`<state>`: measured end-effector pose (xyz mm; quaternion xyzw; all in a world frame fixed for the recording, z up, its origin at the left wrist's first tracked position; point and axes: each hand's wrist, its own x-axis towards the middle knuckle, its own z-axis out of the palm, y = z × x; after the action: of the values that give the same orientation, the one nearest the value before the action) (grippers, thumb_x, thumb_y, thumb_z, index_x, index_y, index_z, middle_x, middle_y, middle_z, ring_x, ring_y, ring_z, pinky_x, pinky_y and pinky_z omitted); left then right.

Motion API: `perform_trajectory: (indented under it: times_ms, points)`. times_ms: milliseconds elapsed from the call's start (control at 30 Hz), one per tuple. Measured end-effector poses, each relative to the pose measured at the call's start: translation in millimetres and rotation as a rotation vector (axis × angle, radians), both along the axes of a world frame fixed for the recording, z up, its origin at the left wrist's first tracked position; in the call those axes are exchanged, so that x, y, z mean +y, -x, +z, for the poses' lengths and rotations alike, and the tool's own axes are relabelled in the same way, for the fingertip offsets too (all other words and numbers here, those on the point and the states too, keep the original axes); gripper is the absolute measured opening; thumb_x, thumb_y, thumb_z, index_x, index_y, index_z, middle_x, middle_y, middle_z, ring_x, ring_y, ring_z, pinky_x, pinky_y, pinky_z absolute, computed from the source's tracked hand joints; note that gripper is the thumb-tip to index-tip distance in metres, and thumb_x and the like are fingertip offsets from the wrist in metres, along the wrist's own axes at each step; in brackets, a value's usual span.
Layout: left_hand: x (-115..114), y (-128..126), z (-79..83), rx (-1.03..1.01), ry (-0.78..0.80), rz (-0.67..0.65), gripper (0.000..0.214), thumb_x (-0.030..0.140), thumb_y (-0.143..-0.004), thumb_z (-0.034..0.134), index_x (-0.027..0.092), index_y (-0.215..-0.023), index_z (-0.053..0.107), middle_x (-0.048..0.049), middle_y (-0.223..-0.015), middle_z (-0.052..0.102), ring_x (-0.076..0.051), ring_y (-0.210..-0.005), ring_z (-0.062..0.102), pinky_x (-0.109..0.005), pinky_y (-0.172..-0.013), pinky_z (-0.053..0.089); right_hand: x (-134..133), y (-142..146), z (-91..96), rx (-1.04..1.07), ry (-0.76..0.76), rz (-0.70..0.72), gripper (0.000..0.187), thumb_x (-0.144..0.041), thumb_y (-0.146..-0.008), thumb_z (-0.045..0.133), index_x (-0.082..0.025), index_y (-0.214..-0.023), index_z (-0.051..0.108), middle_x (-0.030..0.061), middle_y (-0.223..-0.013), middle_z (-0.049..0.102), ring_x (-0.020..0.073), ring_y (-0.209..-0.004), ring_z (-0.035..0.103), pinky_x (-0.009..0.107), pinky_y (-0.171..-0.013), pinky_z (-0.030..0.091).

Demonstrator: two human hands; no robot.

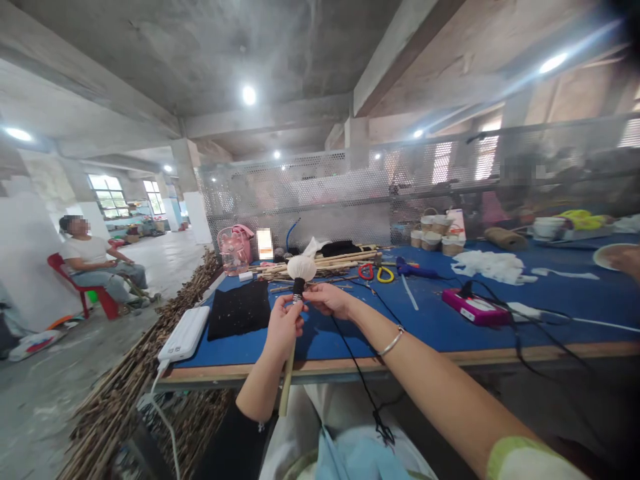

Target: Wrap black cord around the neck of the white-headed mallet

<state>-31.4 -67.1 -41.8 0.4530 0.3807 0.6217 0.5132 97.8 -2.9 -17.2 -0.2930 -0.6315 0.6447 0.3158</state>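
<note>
Stick [287, 390] in the left hand [287, 321] slanted up from over the front edge of the table [315, 347], its top a white ball [301, 269] with a black wrap [299, 287] just beneath. The left hand was closed round the stick just below the wrap, thumb and fingers bent about it. The right hand [327, 300] had its fingers drawn nearly together, tips at the wrap's side; whether they pinched anything could not be told. A black cord [353, 353] ran from below the right hand over the table's edge towards the lap, ending in a tangle.

Left of the hands lay a black cloth [238, 310], with a white power bank [184, 333] at the table's corner. Behind the ball was a pile of sticks [340, 260]; to its right lay a red loop [366, 271], a yellow loop [385, 275] and a blue glue gun [417, 269]. Farther right stood a purple box [473, 309].
</note>
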Motion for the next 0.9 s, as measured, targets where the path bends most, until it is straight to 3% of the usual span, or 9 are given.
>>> perform_trajectory:
  times_ms: [333, 600, 900]
  points:
    - [-14.0, -5.1, -5.4, -0.100, 0.023, -0.042, 0.046, 0.042, -0.061, 0.068, 0.021, -0.091, 0.040, 0.0043, -0.068, 0.057, 0.000, -0.034, 0.031, -0.013, -0.033, 0.016, -2.7, -10.7, -14.9, 0.211, 0.013, 0.000, 0.029, -0.032, -0.059, 0.073, -0.014, -0.063, 0.051, -0.0110, -0.039, 0.029, 0.0013, -0.035, 0.016, 0.018, -0.035, 0.007]
    - [-15.3, -2.1, -9.3, -0.197, 0.050, -0.063, 0.039, 0.034, -0.064, 0.068, 0.019, -0.089, 0.043, 0.0029, -0.070, 0.057, 0.000, -0.035, 0.031, -0.013, -0.033, 0.017, -4.0, -8.0, -17.3, 0.090, 0.010, -0.023, 0.029, -0.034, -0.061, 0.072, -0.014, -0.067, 0.053, -0.0113, -0.038, 0.030, 0.0020, -0.034, 0.016, 0.019, -0.035, 0.005]
    - [-18.4, -2.3, -9.4, -0.208, 0.019, -0.128, 0.037, 0.037, -0.065, 0.068, 0.016, -0.088, 0.048, -0.0022, -0.076, 0.063, 0.000, -0.035, 0.037, -0.013, -0.031, 0.023, -3.0, -5.3, -19.4, 0.097, 0.067, 0.005, 0.033, -0.033, -0.058, 0.074, -0.016, -0.068, 0.048, -0.0111, -0.040, 0.034, 0.0013, -0.034, 0.015, 0.019, -0.034, 0.004]
